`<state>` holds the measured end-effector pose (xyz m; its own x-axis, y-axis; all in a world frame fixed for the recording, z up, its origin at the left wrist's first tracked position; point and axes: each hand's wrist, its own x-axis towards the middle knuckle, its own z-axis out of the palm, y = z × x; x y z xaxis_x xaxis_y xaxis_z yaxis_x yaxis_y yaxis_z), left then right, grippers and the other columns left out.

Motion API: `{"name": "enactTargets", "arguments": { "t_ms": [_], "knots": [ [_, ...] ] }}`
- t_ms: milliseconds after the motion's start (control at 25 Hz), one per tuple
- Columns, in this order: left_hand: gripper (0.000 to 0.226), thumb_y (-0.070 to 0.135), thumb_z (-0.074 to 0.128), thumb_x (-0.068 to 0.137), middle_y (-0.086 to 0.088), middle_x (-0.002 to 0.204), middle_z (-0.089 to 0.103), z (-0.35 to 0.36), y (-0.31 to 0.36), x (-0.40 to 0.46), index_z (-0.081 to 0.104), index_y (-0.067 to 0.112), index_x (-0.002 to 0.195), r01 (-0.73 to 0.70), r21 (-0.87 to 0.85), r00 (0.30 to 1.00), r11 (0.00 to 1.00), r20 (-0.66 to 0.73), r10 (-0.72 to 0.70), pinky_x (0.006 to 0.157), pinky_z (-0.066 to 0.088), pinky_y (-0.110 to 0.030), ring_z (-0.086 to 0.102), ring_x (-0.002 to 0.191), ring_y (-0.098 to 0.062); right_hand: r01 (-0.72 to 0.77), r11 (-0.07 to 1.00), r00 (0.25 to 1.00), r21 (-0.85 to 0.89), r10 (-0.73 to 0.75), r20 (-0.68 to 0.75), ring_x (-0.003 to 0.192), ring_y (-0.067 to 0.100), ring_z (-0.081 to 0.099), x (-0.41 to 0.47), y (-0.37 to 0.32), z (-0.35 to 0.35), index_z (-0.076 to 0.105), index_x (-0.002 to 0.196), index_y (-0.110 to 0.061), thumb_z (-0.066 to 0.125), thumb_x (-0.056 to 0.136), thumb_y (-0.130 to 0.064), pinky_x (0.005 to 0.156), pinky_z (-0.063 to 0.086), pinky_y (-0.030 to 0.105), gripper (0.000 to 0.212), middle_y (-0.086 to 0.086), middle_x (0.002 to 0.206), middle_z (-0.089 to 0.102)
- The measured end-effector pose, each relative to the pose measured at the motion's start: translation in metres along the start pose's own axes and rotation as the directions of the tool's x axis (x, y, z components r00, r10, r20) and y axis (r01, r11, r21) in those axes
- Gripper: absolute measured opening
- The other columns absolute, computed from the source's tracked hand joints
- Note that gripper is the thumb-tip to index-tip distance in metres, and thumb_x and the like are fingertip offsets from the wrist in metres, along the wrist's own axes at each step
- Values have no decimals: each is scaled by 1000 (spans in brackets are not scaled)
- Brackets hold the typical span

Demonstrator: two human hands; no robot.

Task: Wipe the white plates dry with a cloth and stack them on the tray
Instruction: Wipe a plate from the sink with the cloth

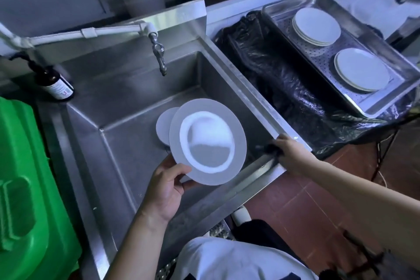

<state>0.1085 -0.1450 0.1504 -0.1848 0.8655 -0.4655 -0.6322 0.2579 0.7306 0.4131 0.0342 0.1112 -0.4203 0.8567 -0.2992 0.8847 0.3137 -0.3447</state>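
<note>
My left hand (164, 191) pinches the white plate (208, 142) by its near rim above the sink (127, 88), while my right hand (288, 151) grips a dark cloth (271, 149) at the sink's right rim; I should bring the cloth across and hold the plate steady.

floor: red-brown tiles (302, 209) | steel sink (127, 88) | green bin (25, 179) | light: dim, bluish

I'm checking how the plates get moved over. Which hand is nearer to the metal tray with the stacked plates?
The right hand. It grips a dark cloth at the sink's right rim, just below-left of the tray. The left hand holds a plate over the sink, farther left.
</note>
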Motion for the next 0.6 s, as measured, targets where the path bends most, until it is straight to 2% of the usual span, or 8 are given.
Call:
{"name": "enactTargets", "arguments": {
  "t_ms": [80, 160, 200, 280, 360, 440, 520, 600],
  "knots": [
    [45, 3, 62, 74, -3, 106, 75, 4, 10, -1, 79, 26, 107, -27, 29, 999, 999, 28, 26, 69, 62, -39, 71, 93, -15, -80, 899, 961, 432, 185, -208, 89, 21, 64, -1, -21, -22, 72, 114, -20, 61, 91, -2, 76, 51, 32, 31, 1, 99, 64],
    [47, 5, 62, 71, -5, 108, 76, 12, 24, -1, 79, 26, 108, -69, 50, 996, 996, 55, 67, 68, 61, -38, 72, 94, -18, -73, 546, 942, 834, 313, -123, 85, 24, 69, -3, -45, -48, 72, 111, -14, 62, 92, 0, 77, 60, 42, 25, 6, 93, 71],
    [48, 4, 62, 71, -5, 105, 76, 18, 32, 0, 79, 26, 109, -100, 66, 993, 993, 67, 96, 66, 61, -37, 72, 89, -17, -73, 399, 950, 914, 308, -59, 84, 27, 70, -5, -55, -60, 73, 109, -14, 63, 92, 0, 77, 61, 50, 24, 9, 92, 72],
    [54, 2, 60, 72, -1, 96, 74, 30, 49, 2, 75, 25, 118, -175, 97, 981, 980, 106, 164, 64, 60, -37, 68, 72, -12, -83, 279, 972, 957, 233, 16, 79, 29, 71, -8, -72, -77, 75, 106, -17, 64, 93, -3, 71, 62, 53, 22, 10, 92, 74],
    [62, 0, 59, 73, 1, 97, 71, 44, 65, 0, 69, 25, 129, -218, 120, 971, 968, 122, 204, 68, 59, -44, 65, 66, -9, -91, 147, 990, 985, 121, 74, 73, 27, 73, -11, -84, -85, 76, 107, -16, 65, 93, -7, 61, 60, 42, 19, 11, 91, 75],
    [63, 2, 62, 71, 0, 101, 72, 59, 78, -5, 69, 27, 128, -248, 152, 964, 957, 131, 230, 77, 53, -55, 65, 66, -11, -114, 11, 993, 993, 41, 113, 77, 30, 75, -13, -88, -87, 77, 105, -14, 69, 89, -7, 61, 59, 37, 19, 13, 96, 76],
    [64, 6, 68, 69, -5, 113, 73, 74, 86, -12, 68, 29, 129, -268, 199, 959, 943, 150, 241, 80, 44, -60, 68, 78, -18, -130, -54, 991, 990, 30, 132, 88, 34, 75, -11, -85, -87, 77, 104, -11, 74, 81, -5, 65, 60, 38, 25, 17, 103, 76],
    [65, 13, 75, 71, -8, 129, 69, 84, 91, -18, 66, 31, 133, -267, 229, 957, 936, 175, 230, 80, 52, -57, 70, 100, -26, -163, -87, 986, 983, 26, 166, 92, 36, 75, -6, -77, -88, 75, 108, -7, 77, 72, -6, 68, 61, 39, 36, 19, 108, 75]
  ]
}}
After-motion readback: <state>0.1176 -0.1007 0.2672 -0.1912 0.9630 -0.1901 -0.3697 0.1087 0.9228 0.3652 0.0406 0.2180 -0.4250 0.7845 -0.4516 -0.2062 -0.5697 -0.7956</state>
